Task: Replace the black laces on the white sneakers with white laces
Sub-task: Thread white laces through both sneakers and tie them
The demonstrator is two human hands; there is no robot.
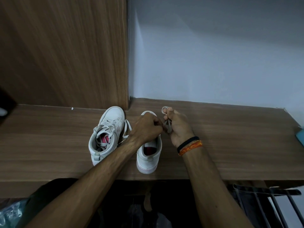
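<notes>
Two white sneakers stand side by side on a wooden shelf (230,145), toes pointing away from me. The left sneaker (105,137) is threaded with a white lace whose ends lie loose beside it. The right sneaker (148,157) is largely covered by my left hand (146,127), and its eyelets are hidden. My right hand (177,127) sits just right of that shoe and holds a bunched white lace (168,125), with a loop sticking up by the thumb. My left hand pinches the same lace where the two hands meet. No black lace is visible.
A wooden panel (65,55) rises behind the left sneaker, and a pale wall (213,55) stands behind the shelf. A teal object (300,135) lies at the shelf's right end. Below the front edge are dark items and a barred rack (271,204).
</notes>
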